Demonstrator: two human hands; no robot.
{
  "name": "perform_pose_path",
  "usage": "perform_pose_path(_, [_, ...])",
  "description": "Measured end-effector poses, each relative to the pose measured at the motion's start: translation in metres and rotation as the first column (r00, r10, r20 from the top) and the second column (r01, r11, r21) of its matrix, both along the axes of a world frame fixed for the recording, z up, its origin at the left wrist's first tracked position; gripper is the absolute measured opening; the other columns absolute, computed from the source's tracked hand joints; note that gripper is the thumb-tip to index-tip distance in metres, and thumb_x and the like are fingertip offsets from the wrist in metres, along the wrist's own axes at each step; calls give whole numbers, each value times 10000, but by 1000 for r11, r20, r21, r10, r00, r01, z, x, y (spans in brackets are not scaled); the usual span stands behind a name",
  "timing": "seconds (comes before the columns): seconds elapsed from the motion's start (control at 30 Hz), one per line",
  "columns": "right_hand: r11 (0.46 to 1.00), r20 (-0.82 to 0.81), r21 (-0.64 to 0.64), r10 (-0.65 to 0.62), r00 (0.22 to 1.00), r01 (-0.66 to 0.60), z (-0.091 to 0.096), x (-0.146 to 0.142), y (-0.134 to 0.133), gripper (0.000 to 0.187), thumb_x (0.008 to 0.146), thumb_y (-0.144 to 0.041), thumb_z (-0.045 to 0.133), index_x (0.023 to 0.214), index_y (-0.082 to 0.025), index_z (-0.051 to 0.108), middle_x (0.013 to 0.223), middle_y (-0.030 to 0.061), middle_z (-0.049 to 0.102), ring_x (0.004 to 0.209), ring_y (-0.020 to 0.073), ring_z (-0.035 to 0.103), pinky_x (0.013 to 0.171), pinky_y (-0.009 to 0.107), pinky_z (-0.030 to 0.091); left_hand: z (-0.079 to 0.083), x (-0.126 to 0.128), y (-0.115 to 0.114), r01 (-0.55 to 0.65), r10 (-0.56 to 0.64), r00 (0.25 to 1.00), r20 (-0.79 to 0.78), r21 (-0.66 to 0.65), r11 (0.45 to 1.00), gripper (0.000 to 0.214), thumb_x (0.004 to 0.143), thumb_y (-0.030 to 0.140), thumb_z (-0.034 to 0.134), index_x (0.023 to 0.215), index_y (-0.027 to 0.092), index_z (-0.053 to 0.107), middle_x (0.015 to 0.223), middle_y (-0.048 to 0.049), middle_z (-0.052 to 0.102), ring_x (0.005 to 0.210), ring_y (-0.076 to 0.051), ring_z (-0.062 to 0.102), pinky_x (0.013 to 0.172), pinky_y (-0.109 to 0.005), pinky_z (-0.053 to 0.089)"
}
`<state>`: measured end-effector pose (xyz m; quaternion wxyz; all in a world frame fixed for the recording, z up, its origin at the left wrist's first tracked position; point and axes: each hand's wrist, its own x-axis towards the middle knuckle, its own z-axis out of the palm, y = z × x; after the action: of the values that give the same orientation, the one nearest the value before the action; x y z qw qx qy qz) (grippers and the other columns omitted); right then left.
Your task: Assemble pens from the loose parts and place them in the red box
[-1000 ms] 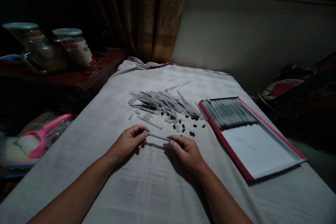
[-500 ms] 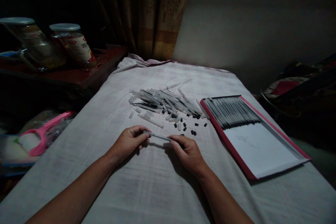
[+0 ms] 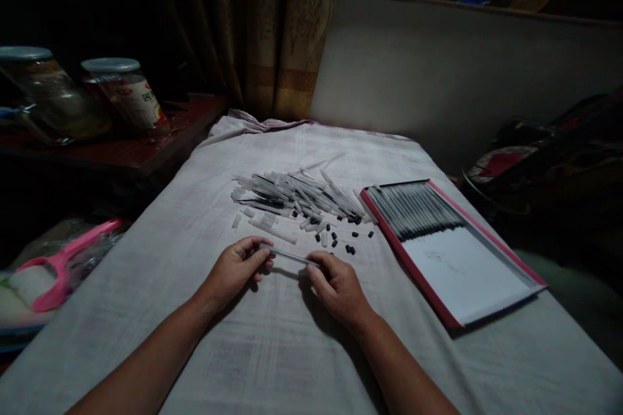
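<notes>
Pen (image 3: 291,256) stays pinched between our left hand (image 3: 238,267) and right hand (image 3: 338,283), the parts pile (image 3: 298,192) beyond both — our grip has barely changed, so this step seems unfinished.

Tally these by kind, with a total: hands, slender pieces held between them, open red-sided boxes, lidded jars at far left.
Hands: 2 (left hand, right hand)
Held slender piece: 1
Open box: 1
Lidded jars: 2 (left jar, right jar)
Total: 6
</notes>
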<state>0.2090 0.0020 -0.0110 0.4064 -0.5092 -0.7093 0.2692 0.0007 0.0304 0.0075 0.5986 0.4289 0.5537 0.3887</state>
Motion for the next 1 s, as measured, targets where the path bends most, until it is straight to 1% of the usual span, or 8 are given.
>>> perform_pose_path(0.17, [969,12,225,-105,994,100,18,12,3,173,883,-232,532,890,-197,701,821,61,687,769,167,649,707,273,514,-1,-3,-1,-23,21,999,44,27,999,692,631,496,779,1206,183,554,760,-5,647,551,-126,600,361,-179,440])
perform_pose_path(0.23, [918,-2,307,-264,964,252,29,37,14,178,874,-269,556,888,-200,720,864,75,692,816,185,649,753,302,516,-1,-4,-1,-15,13,999,47,29,999,656,653,512,763,1182,179,564,779,-7,638,556,-121,594,357,-176,437])
perform_pose_path(0.3, [809,-34,359,-487,873,466,39,76,32,228,858,-350,562,844,-198,732,870,81,702,850,215,644,798,345,511,-2,-4,-2,0,-2,999,42,36,999,614,665,524,752,1136,168,585,779,-9,628,569,-120,593,363,-175,440])
perform_pose_path(0.4, [631,86,267,-768,634,729,47,137,64,306,810,-393,548,808,-168,756,877,114,723,886,267,644,821,387,496,-1,-4,-2,11,-12,999,31,53,999,580,664,533,748,1082,156,604,776,-10,622,565,-114,583,371,-174,442])
perform_pose_path(0.53, [539,424,16,-766,483,842,40,177,89,389,807,-395,527,972,-150,781,1006,151,738,952,317,650,782,388,483,-1,-3,-1,11,-12,1000,21,50,999,567,651,544,748,1039,154,611,762,-7,617,535,-106,562,366,-184,443])
perform_pose_path(0.67, [570,589,-48,-647,484,820,26,172,90,416,846,-420,479,1058,-215,772,1063,133,739,985,329,654,767,395,481,-1,-3,0,4,-5,1000,22,43,999,573,636,552,752,1024,155,610,754,-5,616,529,-109,559,363,-190,443])
perform_pose_path(0.83, [631,664,-5,-578,474,776,26,167,90,415,876,-399,462,1128,-225,743,1170,129,704,1077,350,623,839,439,485,-3,-3,1,6,-6,1000,9,43,999,564,643,558,744,1014,154,613,752,-5,617,531,-107,561,368,-188,442])
perform_pose_path(1.0, [822,694,152,-484,533,549,34,159,110,435,913,-311,468,1299,-188,628,1275,133,638,1151,295,579,967,399,448,-5,-4,0,5,-6,1000,19,42,999,544,657,550,740,1017,164,610,754,1,612,535,-103,559,371,-177,433])
